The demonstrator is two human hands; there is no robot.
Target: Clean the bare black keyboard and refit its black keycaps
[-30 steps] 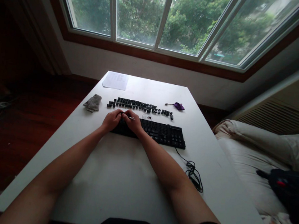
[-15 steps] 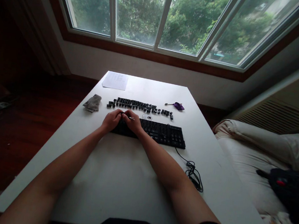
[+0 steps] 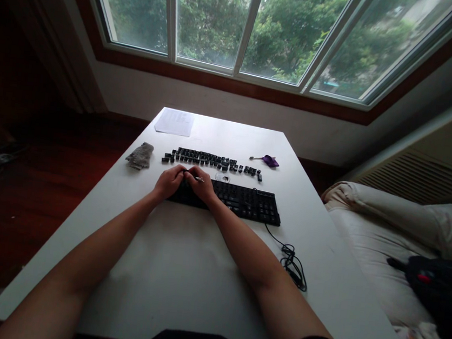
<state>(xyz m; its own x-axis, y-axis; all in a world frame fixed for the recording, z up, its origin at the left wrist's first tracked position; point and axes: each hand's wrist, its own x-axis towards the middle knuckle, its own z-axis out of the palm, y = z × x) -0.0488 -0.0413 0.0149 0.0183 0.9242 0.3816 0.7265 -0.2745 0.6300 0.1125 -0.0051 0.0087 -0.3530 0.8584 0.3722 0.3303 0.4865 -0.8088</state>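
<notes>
A black keyboard (image 3: 242, 199) lies on the white table, its left end partly covered by my hands. My left hand (image 3: 169, 181) is closed over that end, fingertips meeting those of the other hand; whatever it pinches is too small to make out. Beside it, my right hand (image 3: 201, 184) is closed on a thin silvery tool (image 3: 199, 179), whose end pokes out over the fingers. Just beyond the hands, loose black keycaps (image 3: 203, 157) stand in uneven rows. A small clear round piece (image 3: 222, 178) lies by the keyboard's back edge.
A grey cloth (image 3: 140, 156) lies left of the keycaps, and a sheet of paper (image 3: 174, 122) at the far left corner. Toward the right are a purple item with a brush-like handle (image 3: 268, 160) and the coiled black cable (image 3: 293, 265). A pale sofa (image 3: 381, 241) adjoins the table.
</notes>
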